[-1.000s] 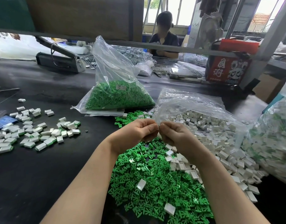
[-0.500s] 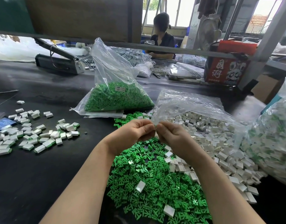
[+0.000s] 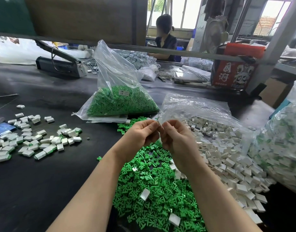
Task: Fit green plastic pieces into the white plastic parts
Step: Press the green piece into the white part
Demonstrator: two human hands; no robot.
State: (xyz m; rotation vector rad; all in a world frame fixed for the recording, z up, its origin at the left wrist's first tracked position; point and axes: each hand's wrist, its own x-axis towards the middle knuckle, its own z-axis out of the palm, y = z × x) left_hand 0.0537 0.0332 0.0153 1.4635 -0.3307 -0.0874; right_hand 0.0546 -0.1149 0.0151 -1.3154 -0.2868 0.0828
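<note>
My left hand (image 3: 141,133) and my right hand (image 3: 174,137) meet fingertip to fingertip above the table, both pinching one small white plastic part (image 3: 159,123); only a sliver of it shows between the fingers. Whether a green piece sits in it is hidden. Below the hands lies a heap of loose green plastic pieces (image 3: 152,190) with a few white parts on top. To the right spreads a pile of white plastic parts (image 3: 227,158). At the left lie several fitted white-and-green parts (image 3: 35,141).
A clear bag of green pieces (image 3: 120,99) stands behind the hands, and an open clear bag (image 3: 194,106) covers the white pile. Another bag of finished parts (image 3: 281,144) is at the right edge. A heat sealer (image 3: 60,62), a red box (image 3: 234,71) and another person (image 3: 164,39) are at the back.
Both hands stay together on the small part, fingers shifting slightly. The camera view has shifted a little; the piles have not moved.
</note>
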